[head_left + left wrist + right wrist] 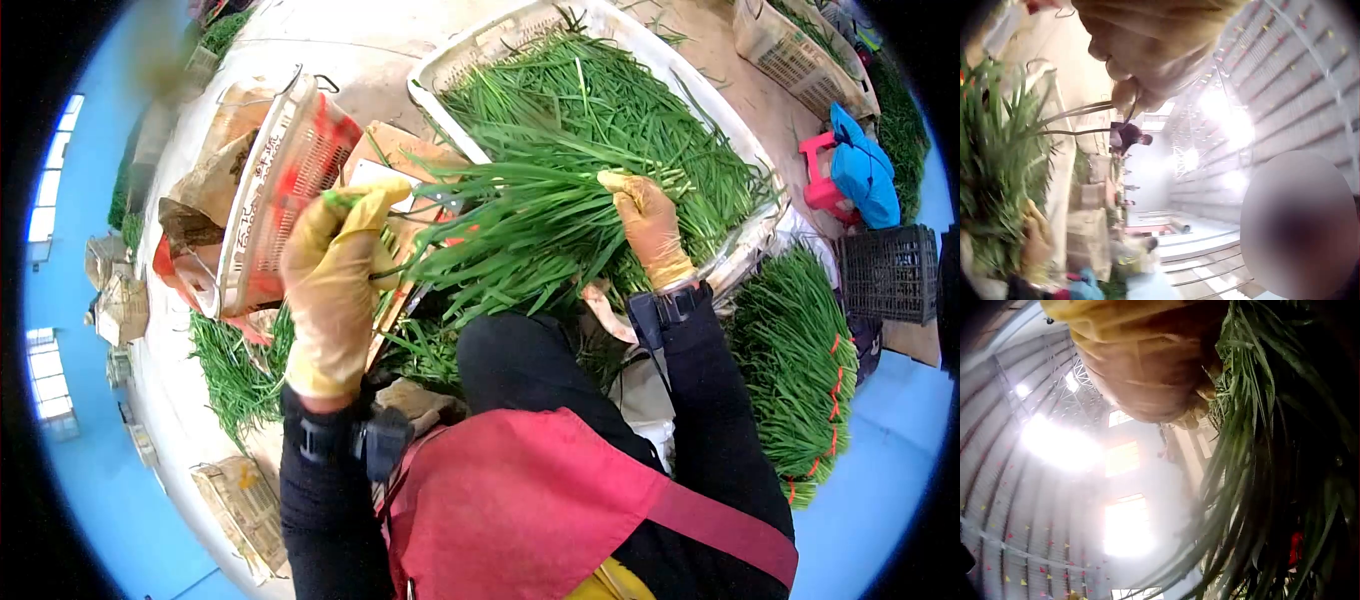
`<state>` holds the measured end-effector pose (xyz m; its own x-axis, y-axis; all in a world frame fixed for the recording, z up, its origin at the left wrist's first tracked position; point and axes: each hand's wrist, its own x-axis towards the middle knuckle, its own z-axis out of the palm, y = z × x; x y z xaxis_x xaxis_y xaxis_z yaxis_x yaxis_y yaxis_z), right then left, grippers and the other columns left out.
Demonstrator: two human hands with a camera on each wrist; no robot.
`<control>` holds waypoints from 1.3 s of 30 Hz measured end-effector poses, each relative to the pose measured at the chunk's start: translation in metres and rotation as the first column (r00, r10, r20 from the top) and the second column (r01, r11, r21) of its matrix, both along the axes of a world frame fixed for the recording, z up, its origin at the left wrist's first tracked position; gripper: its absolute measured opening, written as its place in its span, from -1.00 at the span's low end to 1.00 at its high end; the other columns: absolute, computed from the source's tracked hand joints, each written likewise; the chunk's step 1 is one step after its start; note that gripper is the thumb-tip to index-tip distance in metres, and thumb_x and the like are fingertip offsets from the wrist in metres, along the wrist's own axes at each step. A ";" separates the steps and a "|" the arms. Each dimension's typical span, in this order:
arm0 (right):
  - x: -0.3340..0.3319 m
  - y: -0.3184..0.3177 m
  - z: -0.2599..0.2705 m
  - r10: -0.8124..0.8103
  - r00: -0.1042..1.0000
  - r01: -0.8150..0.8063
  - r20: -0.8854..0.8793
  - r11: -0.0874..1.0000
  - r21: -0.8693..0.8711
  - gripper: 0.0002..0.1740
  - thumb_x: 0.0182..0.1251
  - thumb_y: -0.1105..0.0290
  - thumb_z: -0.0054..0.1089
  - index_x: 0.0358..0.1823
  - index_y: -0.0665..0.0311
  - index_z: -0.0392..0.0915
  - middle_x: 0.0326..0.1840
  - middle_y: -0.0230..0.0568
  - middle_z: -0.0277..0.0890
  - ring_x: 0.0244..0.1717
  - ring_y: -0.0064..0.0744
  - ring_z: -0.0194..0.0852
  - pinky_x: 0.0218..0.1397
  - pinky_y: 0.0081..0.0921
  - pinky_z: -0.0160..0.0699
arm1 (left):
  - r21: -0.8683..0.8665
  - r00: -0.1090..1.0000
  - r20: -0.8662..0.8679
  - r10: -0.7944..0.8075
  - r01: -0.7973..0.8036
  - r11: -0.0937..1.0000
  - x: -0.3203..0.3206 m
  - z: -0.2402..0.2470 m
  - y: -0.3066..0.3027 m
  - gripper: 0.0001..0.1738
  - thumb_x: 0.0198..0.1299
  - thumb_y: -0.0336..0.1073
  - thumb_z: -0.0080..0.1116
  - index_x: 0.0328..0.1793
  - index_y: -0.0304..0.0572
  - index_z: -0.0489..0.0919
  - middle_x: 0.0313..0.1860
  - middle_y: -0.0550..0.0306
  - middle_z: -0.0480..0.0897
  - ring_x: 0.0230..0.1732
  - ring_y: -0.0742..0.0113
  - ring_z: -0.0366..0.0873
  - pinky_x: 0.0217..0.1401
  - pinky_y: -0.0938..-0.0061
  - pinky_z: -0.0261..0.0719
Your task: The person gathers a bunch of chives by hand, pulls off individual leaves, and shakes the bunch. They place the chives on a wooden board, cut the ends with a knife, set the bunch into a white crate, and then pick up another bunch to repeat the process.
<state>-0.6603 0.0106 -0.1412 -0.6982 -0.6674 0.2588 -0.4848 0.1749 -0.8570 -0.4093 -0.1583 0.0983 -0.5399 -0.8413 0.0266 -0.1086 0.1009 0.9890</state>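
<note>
While a loose bunch of long, flat green leaves (pixel 530 215) is gripped in the yellow-gloved right hand (pixel 647 230), thin dark strands (pixel 1075 132) are pinched by the yellow-gloved left hand (pixel 333 265).
The bunch is held across the near side of the white plastic crate (pixel 452 125); leaves could be torn by a hard tug, or spilled by a slackened grip.

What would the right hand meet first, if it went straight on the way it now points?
Probably the loose green leaves piled in the white crate, which show just beyond the right hand in the head view; its height above them is unclear.
</note>
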 end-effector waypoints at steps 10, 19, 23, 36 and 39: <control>-0.009 -0.041 -0.012 0.272 0.958 -0.232 -0.087 0.918 0.321 -0.61 0.28 0.42 0.10 0.14 0.18 0.60 0.20 -0.15 0.57 0.20 -0.07 0.48 0.35 -0.36 0.39 | -0.020 0.994 -0.031 0.101 -0.102 0.995 0.021 0.011 0.000 -0.84 0.36 -0.37 0.17 -0.03 -0.23 0.69 -0.51 0.34 0.61 -0.72 0.72 0.17 -0.69 0.74 0.02; -0.016 -0.064 -0.017 0.275 0.957 -0.203 -0.098 0.868 0.453 -0.57 0.29 0.31 -0.03 0.15 0.01 0.62 0.14 -0.09 0.61 0.15 0.00 0.53 0.25 -0.16 0.47 | -0.143 0.965 -0.118 0.234 -0.250 0.958 0.053 0.007 -0.008 -0.78 0.41 -0.33 0.11 0.01 -0.33 0.66 -0.34 0.19 0.70 -0.71 0.75 0.14 -0.72 0.77 -0.01; -0.025 -0.057 -0.027 0.164 0.986 -0.142 0.006 0.834 0.533 -0.61 0.30 0.28 -0.03 0.08 -0.03 0.68 0.08 -0.02 0.62 0.12 0.06 0.53 0.23 -0.16 0.49 | -0.087 0.941 -0.227 0.250 -0.276 0.957 0.079 0.009 -0.031 -0.74 0.41 -0.36 0.10 0.09 -0.37 0.65 -0.58 0.35 0.52 -0.73 0.73 0.10 -0.72 0.76 -0.02; 0.004 -0.088 0.018 0.457 0.816 -0.388 -0.355 0.887 0.251 -0.32 -0.01 0.60 0.01 0.26 0.11 0.53 0.27 -0.13 0.51 0.33 -0.09 0.38 0.48 -0.28 0.23 | -0.138 0.911 -0.353 0.211 -0.274 0.952 0.095 0.031 -0.049 -0.69 0.37 -0.49 0.00 0.17 -0.48 0.57 0.07 -0.23 0.68 -0.38 0.54 0.55 -0.41 0.69 0.52; 0.004 -0.095 0.013 0.484 0.850 -0.399 -0.210 0.850 0.343 -0.31 -0.01 0.58 -0.01 0.28 0.11 0.51 0.30 -0.11 0.49 0.36 -0.08 0.34 0.49 -0.29 0.22 | -0.168 0.894 -0.370 0.253 -0.332 0.928 0.094 0.049 -0.056 -0.71 0.38 -0.46 0.01 0.14 -0.43 0.60 0.05 -0.18 0.69 0.02 0.30 0.65 0.02 0.53 0.65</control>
